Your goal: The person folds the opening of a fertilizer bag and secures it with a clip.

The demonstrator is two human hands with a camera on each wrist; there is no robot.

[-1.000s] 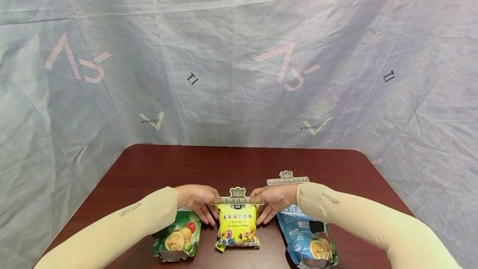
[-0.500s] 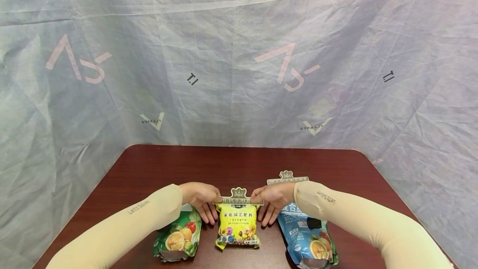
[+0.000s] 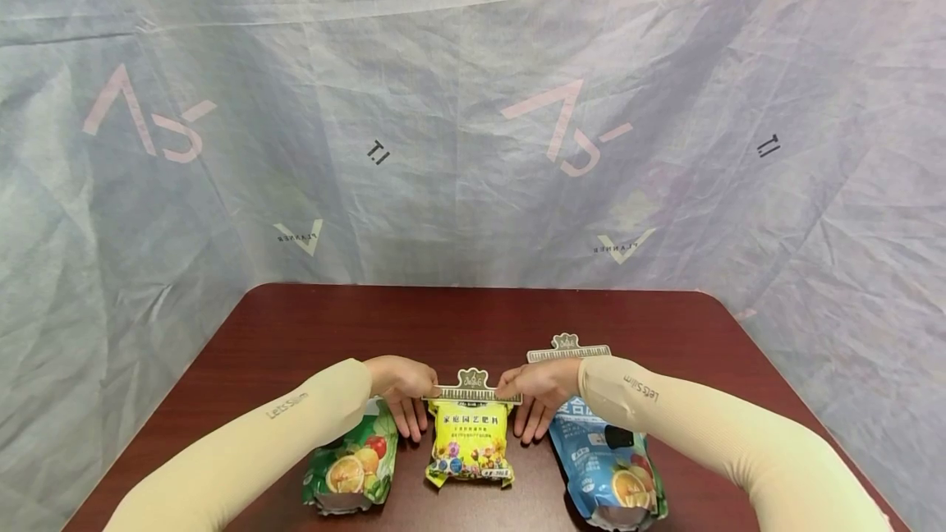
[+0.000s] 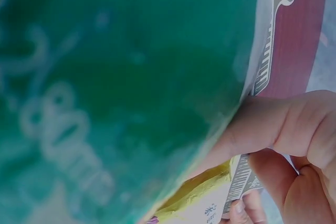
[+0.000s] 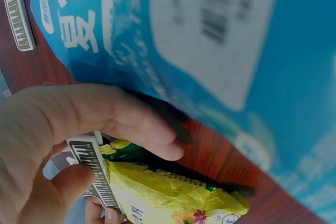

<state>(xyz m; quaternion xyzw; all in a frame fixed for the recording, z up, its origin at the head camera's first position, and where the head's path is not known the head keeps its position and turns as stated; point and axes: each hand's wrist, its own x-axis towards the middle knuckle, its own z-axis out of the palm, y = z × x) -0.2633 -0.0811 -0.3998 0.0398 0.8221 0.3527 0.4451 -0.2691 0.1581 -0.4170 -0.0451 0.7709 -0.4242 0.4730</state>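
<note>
A yellow fertilizer bag [image 3: 470, 443] printed with flowers lies at the front middle of the table. Across its top edge sits a wide clip [image 3: 473, 393] with a piano-key pattern. My left hand [image 3: 402, 388] pinches the clip's left end, thumb in front, the other fingers pointing down beside the bag. At the opposite end, my right hand [image 3: 543, 391] pinches the clip the same way. In the right wrist view, the thumb [image 5: 76, 179] presses the clip's face at the bag's top.
Left of the yellow bag lies a green pouch [image 3: 351, 466] with fruit pictures; its clip [image 4: 265, 56] shows in the left wrist view. A blue pouch [image 3: 609, 466] lies to the right, partly under my right forearm, with another piano-key clip [image 3: 569, 351] beyond it. A grey cloth [image 3: 458, 146] hangs behind the table.
My left forearm has shifted a little inward, to the right, and the right one slightly to the left. Both hands keep their grip on the clip. The head view has tilted slightly.
</note>
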